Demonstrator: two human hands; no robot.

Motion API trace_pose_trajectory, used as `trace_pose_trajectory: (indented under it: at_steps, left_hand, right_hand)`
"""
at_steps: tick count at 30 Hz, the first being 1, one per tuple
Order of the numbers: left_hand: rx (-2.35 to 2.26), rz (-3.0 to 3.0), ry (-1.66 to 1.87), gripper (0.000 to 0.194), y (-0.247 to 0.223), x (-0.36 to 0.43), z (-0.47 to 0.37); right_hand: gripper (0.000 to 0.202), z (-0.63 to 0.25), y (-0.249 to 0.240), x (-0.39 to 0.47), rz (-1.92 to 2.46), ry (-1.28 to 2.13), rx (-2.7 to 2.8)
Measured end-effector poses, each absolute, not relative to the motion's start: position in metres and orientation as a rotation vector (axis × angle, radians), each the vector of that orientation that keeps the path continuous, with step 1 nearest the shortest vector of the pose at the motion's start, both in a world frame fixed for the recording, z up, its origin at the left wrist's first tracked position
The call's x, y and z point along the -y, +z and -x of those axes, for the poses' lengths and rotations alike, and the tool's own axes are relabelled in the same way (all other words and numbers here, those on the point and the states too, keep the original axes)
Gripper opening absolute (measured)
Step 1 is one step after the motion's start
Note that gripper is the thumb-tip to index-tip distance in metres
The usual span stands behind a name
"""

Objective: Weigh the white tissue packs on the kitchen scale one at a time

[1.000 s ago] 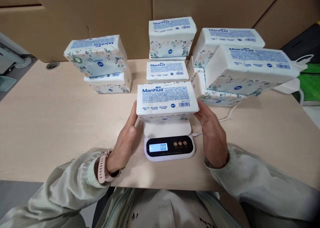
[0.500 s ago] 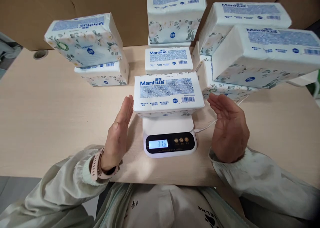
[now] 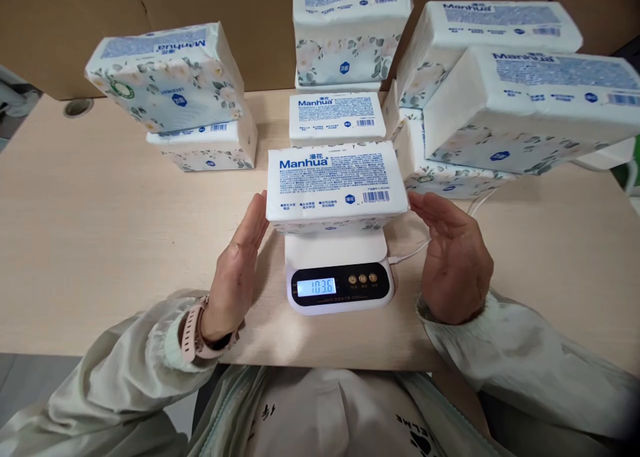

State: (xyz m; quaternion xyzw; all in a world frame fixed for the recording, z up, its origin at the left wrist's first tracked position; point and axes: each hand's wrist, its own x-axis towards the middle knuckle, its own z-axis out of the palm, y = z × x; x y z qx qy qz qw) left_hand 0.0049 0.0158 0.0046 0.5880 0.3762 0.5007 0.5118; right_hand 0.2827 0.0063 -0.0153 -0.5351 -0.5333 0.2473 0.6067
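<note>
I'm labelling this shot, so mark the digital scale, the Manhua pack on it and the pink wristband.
Digital scale (image 3: 343, 281): head view, black front panel.
Manhua pack (image 3: 337, 185) on the scale: head view, printed upper face.
Pink wristband (image 3: 192, 330): head view, strap with holes.

The front pack (image 3: 337, 180) hides the back of the scale (image 3: 335, 249), whose button labels (image 3: 363, 286) are too small to read.
</note>
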Motion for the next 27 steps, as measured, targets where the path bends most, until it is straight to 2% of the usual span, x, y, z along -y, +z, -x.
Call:
trace_pose_trajectory:
  at_steps: [4, 9, 27]
  left_hand:
    - [-0.900, -1.390, 1.221, 0.061, 0.0034, -0.0155, -0.0057]
    - [-0.888, -1.399, 1.230, 0.060, 0.0034, -0.0153, -0.0057]
    - [-0.837, -1.504, 1.219, 0.063, 0.0009, -0.0161, -0.0041]
  right_hand:
    - [0.051, -0.2815, -0.0142, -0.0065, 1.324, 0.542, 1.251]
    - [0.043, -0.2814, -0.0136, -0.0059, 1.214, 0.603, 1.200]
    - [0.044, -0.2841, -0.0187, -0.0066, 1.123, 0.617, 1.240]
